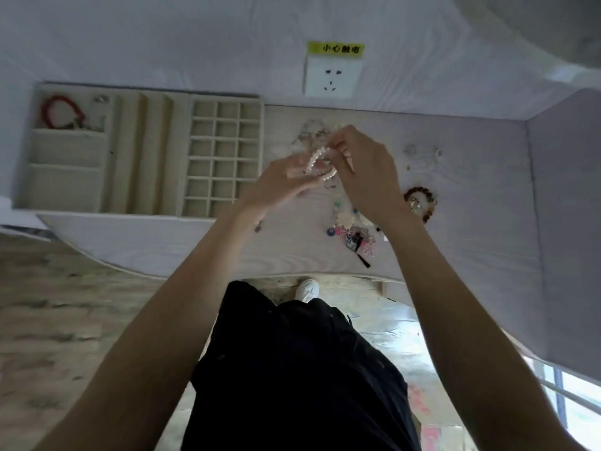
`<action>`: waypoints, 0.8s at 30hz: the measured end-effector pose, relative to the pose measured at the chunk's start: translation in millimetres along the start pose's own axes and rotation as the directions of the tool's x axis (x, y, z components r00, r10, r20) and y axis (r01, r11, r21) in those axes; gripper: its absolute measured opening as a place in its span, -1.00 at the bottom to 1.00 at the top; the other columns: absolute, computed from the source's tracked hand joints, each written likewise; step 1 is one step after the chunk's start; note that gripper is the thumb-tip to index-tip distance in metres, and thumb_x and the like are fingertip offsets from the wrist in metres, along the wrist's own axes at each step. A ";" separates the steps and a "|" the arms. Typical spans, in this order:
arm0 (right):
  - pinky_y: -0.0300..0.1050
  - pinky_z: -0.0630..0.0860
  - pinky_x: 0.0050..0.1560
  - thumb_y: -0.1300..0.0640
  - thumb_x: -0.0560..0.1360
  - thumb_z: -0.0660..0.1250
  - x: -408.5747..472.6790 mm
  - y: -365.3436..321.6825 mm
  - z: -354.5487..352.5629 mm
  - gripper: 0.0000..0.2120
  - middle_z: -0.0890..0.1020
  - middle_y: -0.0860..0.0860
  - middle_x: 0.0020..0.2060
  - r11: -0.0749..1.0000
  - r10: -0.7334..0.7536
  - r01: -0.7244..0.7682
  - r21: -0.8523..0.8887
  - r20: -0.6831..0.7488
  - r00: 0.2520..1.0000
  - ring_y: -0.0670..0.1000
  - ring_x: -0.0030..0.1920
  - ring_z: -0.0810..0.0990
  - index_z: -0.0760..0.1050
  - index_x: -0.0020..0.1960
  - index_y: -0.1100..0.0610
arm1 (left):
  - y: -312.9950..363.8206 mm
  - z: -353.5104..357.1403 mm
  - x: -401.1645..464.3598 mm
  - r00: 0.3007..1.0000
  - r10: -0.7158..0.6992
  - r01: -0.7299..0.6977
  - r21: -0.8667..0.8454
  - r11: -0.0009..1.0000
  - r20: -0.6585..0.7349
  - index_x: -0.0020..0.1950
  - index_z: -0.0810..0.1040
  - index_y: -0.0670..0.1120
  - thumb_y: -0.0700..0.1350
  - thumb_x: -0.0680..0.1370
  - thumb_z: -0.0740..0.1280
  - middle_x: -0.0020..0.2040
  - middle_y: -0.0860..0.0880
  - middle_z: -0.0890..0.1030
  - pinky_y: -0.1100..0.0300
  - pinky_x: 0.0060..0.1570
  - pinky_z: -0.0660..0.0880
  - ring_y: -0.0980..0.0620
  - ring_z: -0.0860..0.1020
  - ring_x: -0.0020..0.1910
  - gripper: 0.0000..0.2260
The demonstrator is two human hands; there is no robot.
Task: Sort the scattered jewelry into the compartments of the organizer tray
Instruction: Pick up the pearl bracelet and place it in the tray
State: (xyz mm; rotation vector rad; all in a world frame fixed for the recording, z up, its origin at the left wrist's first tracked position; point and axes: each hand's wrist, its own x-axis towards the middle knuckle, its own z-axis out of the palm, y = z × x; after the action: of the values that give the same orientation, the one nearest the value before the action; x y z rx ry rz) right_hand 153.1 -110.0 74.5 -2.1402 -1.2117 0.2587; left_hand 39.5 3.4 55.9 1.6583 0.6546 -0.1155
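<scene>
White pearl-bead bracelet [320, 166] held above the pale wooden tabletop [455, 222], pinched between fingers of left hand [286, 180] and right hand [364, 167], just right of the beige compartmented organizer tray [143, 151]. Possible snagging on the loose tangled jewelry [354, 232] below; possible slip from so light a two-handed pinch.

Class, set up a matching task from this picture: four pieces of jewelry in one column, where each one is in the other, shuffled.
1. pearl bracelet
2. red bracelet
3. brown bead bracelet
4. colourful charm cluster

A. top-left compartment of the organizer tray
B. table, right of the right hand
C. held between both hands
D. table, nearest the person

Pairs: 1-C, 2-A, 3-B, 4-D
</scene>
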 end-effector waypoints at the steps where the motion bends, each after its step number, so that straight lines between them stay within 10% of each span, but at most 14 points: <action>1: -0.12 0.51 -0.06 0.22 0.57 0.23 -3.4 -10.2 4.0 -0.90 0.63 0.04 -0.12 0.996 0.026 -0.025 0.085 -0.005 1.000 0.00 -0.12 0.59 0.50 0.04 0.20 | -8.3 -4.7 -8.8 1.000 -0.013 0.013 -0.036 0.999 0.000 0.18 0.54 0.02 -0.11 0.55 0.34 0.15 0.08 0.59 0.47 -0.07 0.39 0.30 0.54 -0.04 -0.79; 4: -0.21 0.52 -0.18 0.26 0.56 0.23 -1.7 -41.2 34.0 -0.91 0.60 0.00 -0.19 0.949 0.135 -0.155 0.274 0.090 0.987 -0.05 -0.21 0.59 0.46 0.05 0.17 | -46.7 -35.2 -44.1 0.985 -0.095 0.054 -0.262 0.963 -0.143 -0.02 0.58 -0.01 -0.18 0.56 0.32 -0.02 0.02 0.66 0.21 0.12 0.48 0.15 0.61 -0.03 -0.91; 10: -0.21 0.58 -0.35 0.36 0.52 0.29 17.4 -123.6 141.6 -0.84 0.51 0.05 -0.26 0.699 0.186 -0.466 0.543 0.491 0.851 -0.16 -0.43 0.57 0.40 -0.08 0.13 | -100.8 -133.4 -114.3 0.782 -0.286 -0.021 -0.481 0.877 -0.555 0.01 0.48 -0.12 -0.37 0.57 0.23 -0.31 0.04 0.58 0.36 -0.22 0.51 0.28 0.53 -0.39 -0.83; 18: 0.02 0.56 -0.17 0.29 0.46 0.29 89.7 -206.9 255.0 -0.88 0.53 -0.07 -0.31 0.858 0.115 -0.270 0.437 0.349 0.930 0.02 -0.27 0.56 0.47 -0.09 0.09 | -148.2 -266.2 -122.6 0.673 -0.020 0.067 0.034 0.997 -0.740 0.13 0.57 -0.08 -0.20 0.53 0.36 -0.09 0.13 0.61 0.37 -0.03 0.48 0.30 0.57 -0.13 -0.81; 24: 0.05 0.53 -0.09 0.21 0.48 0.23 117.0 -213.7 277.5 -0.84 0.62 0.10 -0.08 0.990 0.094 -0.121 0.072 0.297 0.950 0.14 -0.09 0.59 0.53 0.02 0.15 | -156.9 -316.6 -88.0 0.808 0.089 0.231 0.453 0.861 -0.582 0.26 0.52 -0.13 -0.22 0.56 0.24 0.12 -0.15 0.61 0.08 0.06 0.46 -0.13 0.57 0.08 -0.72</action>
State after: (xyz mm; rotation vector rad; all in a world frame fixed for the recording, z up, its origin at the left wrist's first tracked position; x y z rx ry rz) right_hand -59.3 185.8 13.0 -2.1443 -1.2191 0.6872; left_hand -198.6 276.9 22.2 2.2066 1.2473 0.2064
